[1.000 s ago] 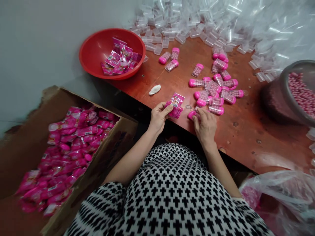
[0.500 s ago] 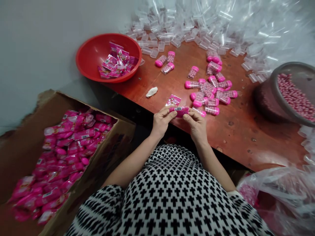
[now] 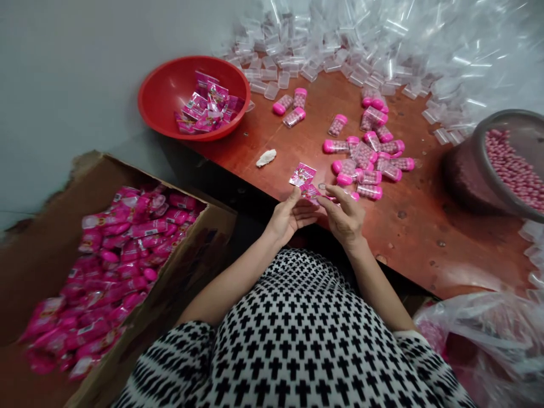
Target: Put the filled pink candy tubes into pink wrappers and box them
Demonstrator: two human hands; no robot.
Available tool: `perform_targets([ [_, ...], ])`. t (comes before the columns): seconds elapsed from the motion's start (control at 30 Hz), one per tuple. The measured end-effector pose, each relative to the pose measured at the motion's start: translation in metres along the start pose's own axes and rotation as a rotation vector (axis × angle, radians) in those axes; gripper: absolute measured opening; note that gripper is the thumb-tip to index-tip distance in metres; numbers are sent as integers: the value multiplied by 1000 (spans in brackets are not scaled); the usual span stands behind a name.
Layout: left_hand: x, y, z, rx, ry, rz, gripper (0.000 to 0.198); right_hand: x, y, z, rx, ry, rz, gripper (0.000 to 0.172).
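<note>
Between my hands, above the table's front edge, is a small pink printed sachet (image 3: 310, 193). My right hand (image 3: 347, 218) pinches its right edge between thumb and forefinger, the other fingers bent above. My left hand (image 3: 285, 220) lies palm up at its lower left, fingers stretched out and thumb raised by the sachet's corner; whether it touches is hard to tell. Just beyond, a second pink sachet (image 3: 302, 174) lies on the table. To the right lie several clear tubes of pink beads with pink caps (image 3: 369, 191), one partly hidden behind my right hand.
A red bowl (image 3: 148, 102) with pink sachets stands at the back left. Below it a cardboard box (image 3: 204, 226) holds many pink packages. Clear empty tubes (image 3: 306, 71) are heaped at the back. A grey tub (image 3: 471, 153) of pink beads stands right, near a plastic bag (image 3: 488, 323).
The sachet has turned from its barcode side to a printed face. My left hand has gone from pinching it to stretched fingers, palm up. My right hand has shifted slightly right.
</note>
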State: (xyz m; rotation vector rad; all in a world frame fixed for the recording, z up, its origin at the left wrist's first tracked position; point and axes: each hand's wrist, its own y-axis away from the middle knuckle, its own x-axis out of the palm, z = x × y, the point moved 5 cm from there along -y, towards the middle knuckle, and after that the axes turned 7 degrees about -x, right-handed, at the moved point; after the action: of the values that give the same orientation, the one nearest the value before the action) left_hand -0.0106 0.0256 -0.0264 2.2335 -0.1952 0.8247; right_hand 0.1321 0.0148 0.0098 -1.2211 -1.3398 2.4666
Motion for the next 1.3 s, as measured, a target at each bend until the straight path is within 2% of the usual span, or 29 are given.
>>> perform_targets([
  [0.13,1,-2,-7,140,4,-44,34,3,4,0,42,-31,65,18],
  [0.3,3,-4,-14,305,-56,-91,35,3,3,7,298,-261,86,22],
  [0.4,5,-3,-13,362,-77,-115,36,7,3,11,493,-403,40,20],
  [0.53,8,-1,-14,385,-66,-136,35,9,2,14,680,-422,-95,19],
  [0.6,8,1,-16,391,-34,-162,34,8,-2,17,677,-405,-120,21],
  [0.7,5,0,-19,362,11,-193,36,2,-6,19,631,-379,-87,21],
  [0.83,-6,-4,-26,344,19,-233,38,-23,-2,1,557,-202,-81,17],
  [0.9,-12,-6,-28,330,5,-231,36,-34,1,-10,519,-82,6,21],
  [1.03,-20,-8,-25,283,-16,-229,33,-35,6,-17,405,221,442,31],
  [1.1,-21,-8,-24,283,-18,-230,34,-31,7,-13,365,351,611,33],
  [1.17,-21,-8,-25,283,-18,-227,38,-27,7,-10,376,415,700,34],
  [1.3,-23,-9,-26,257,9,-235,43,-21,7,-16,488,392,736,35],
])
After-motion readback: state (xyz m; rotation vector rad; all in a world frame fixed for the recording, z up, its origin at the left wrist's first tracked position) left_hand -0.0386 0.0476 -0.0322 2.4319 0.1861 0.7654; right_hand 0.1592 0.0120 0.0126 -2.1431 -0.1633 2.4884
